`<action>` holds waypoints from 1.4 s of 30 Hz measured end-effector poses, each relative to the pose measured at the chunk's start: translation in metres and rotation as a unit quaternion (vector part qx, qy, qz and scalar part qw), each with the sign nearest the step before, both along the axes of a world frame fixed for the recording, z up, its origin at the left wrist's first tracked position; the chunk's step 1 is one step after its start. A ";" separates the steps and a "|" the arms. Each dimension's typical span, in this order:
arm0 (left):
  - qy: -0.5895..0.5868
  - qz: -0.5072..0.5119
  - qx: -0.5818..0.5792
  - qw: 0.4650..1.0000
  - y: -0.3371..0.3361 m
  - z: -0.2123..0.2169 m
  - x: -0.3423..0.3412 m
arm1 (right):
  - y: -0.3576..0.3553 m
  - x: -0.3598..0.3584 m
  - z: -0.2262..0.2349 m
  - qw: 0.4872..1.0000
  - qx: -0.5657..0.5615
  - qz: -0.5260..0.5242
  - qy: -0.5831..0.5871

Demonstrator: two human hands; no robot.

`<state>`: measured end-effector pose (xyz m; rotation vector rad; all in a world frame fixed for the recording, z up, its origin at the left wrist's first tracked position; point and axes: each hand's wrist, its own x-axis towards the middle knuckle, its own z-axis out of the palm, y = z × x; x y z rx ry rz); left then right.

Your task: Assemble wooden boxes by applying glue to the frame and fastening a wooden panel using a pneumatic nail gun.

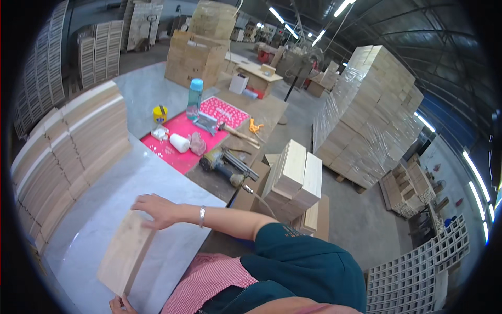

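From my remote seat I see a pale wooden piece (123, 251) lying aslant on the glossy table (172, 180). My hands are apart: the right hand (157, 211) curls over its far end, while the left hand (122, 305), partly cut off, touches its near end; whether that one grips, I cannot tell. Stacked boards (70, 157) stand to the left; beyond are a nail gun (224, 166), hammer (240, 136) and blue-capped bottle (194, 99).
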<state>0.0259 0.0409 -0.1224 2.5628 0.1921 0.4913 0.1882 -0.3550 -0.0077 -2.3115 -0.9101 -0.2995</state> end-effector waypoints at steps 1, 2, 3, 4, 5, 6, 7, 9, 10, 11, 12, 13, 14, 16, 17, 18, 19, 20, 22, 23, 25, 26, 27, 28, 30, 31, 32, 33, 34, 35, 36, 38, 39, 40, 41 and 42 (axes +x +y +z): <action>0.086 0.007 0.047 0.995 0.002 0.008 0.004 | -0.008 -0.003 -0.013 1.000 -0.004 -0.003 -0.010; 0.171 0.014 0.094 0.981 0.003 0.016 0.009 | -0.015 -0.006 -0.027 0.997 -0.025 -0.062 0.037; 0.256 0.023 0.140 0.956 0.004 0.020 0.011 | -0.017 -0.009 -0.035 0.988 -0.046 -0.119 0.085; 0.251 0.021 0.138 0.958 0.002 0.021 0.013 | -0.015 -0.014 -0.034 0.988 -0.048 -0.122 0.079; 0.232 0.014 0.132 0.964 0.002 0.020 0.014 | -0.012 -0.018 -0.034 0.988 -0.044 -0.115 0.087; 0.216 0.006 0.126 0.968 0.002 0.018 0.013 | -0.008 -0.026 -0.032 0.988 -0.040 -0.110 0.098; 0.199 -0.002 0.121 0.972 0.002 0.016 0.012 | -0.005 -0.033 -0.029 0.988 -0.036 -0.104 0.109; 0.182 -0.009 0.115 0.977 0.004 0.014 0.010 | -0.005 -0.038 -0.025 0.988 -0.031 -0.097 0.119; 0.177 -0.021 0.105 0.978 0.006 0.012 0.011 | -0.006 -0.040 -0.023 0.987 -0.048 -0.100 0.112; 0.171 -0.033 0.095 0.980 0.008 0.012 0.012 | -0.007 -0.041 -0.020 0.987 -0.064 -0.103 0.106; 0.166 -0.045 0.085 0.981 0.009 0.011 0.012 | -0.008 -0.042 -0.018 0.986 -0.081 -0.106 0.099; 0.161 -0.058 0.075 0.982 0.010 0.011 0.012 | -0.008 -0.043 -0.016 0.985 -0.098 -0.110 0.092; 0.162 -0.058 0.077 0.982 0.011 0.012 0.012 | -0.007 -0.043 -0.015 0.985 -0.096 -0.110 0.093; 0.163 -0.036 0.071 0.983 0.007 0.013 0.011 | -0.006 -0.043 -0.013 0.985 -0.110 -0.113 0.075; 0.165 -0.025 0.068 0.984 0.005 0.013 0.011 | -0.006 -0.042 -0.012 0.984 -0.116 -0.115 0.067; 0.167 -0.015 0.066 0.984 0.003 0.012 0.011 | -0.006 -0.041 -0.011 0.984 -0.123 -0.117 0.060; 0.172 -0.015 0.071 0.982 0.003 0.006 0.011 | -0.006 -0.039 -0.013 0.983 -0.138 -0.110 0.050; 0.098 -0.032 0.038 0.994 0.005 -0.006 0.011 | -0.005 -0.035 -0.015 0.982 -0.152 -0.100 0.041; -0.042 -0.062 -0.020 0.997 0.016 -0.025 0.001 | -0.004 -0.023 -0.030 0.982 -0.163 -0.079 0.053; -0.106 -0.074 -0.043 0.991 0.027 -0.026 -0.011 | -0.006 -0.014 -0.040 0.981 -0.178 -0.057 0.057; 0.007 -0.037 -0.037 0.999 -0.016 0.052 -0.020 | -0.024 0.002 -0.089 0.991 -0.010 -0.014 -0.135; -0.015 -0.024 0.007 1.000 -0.016 0.061 -0.032 | -0.017 0.002 -0.081 0.992 0.001 0.033 -0.119; 0.041 -0.010 -0.001 0.999 -0.033 0.085 -0.034 | -0.017 -0.004 -0.061 0.987 -0.157 -0.017 0.009; -0.003 -0.036 0.028 0.999 -0.021 0.073 -0.036 | -0.024 -0.006 -0.053 0.997 -0.071 0.029 -0.018; -0.021 -0.045 -0.043 0.998 -0.050 0.098 -0.020 | -0.032 -0.011 -0.015 0.990 -0.140 -0.013 0.023; -0.003 -0.017 -0.026 1.000 -0.060 0.107 -0.013 | -0.034 -0.014 -0.005 0.996 -0.079 -0.020 0.030; 0.001 -0.007 -0.032 0.999 -0.058 0.108 -0.016 | -0.031 -0.017 -0.007 0.996 -0.075 -0.015 0.042; 0.013 0.011 -0.057 0.998 -0.066 0.120 -0.013 | -0.030 -0.022 0.005 0.997 -0.063 -0.015 0.040; 0.021 0.030 -0.045 0.998 -0.064 0.121 -0.019 | -0.024 -0.024 0.005 0.998 -0.051 0.005 0.047; 0.032 0.040 -0.040 0.998 -0.063 0.120 -0.023 | -0.021 -0.026 0.005 0.996 -0.054 0.005 0.067; 0.040 0.047 -0.037 0.997 -0.061 0.117 -0.027 | -0.018 -0.026 0.004 0.995 -0.060 0.003 0.084; 0.054 0.052 -0.032 0.997 -0.060 0.117 -0.031 | -0.015 -0.026 0.005 0.991 -0.072 -0.010 0.116; 0.055 0.053 -0.025 0.997 -0.060 0.121 -0.030 | -0.018 -0.025 0.008 0.991 -0.064 -0.009 0.117; 0.091 0.059 0.002 0.994 -0.062 0.126 -0.031 | -0.020 -0.023 0.011 0.988 -0.068 -0.004 0.135; 0.126 0.064 0.030 0.989 -0.063 0.134 -0.030 | -0.023 -0.020 0.014 0.986 -0.069 -0.001 0.153; 0.161 0.069 0.059 0.983 -0.064 0.143 -0.029 | -0.025 -0.017 0.016 0.983 -0.071 0.002 0.171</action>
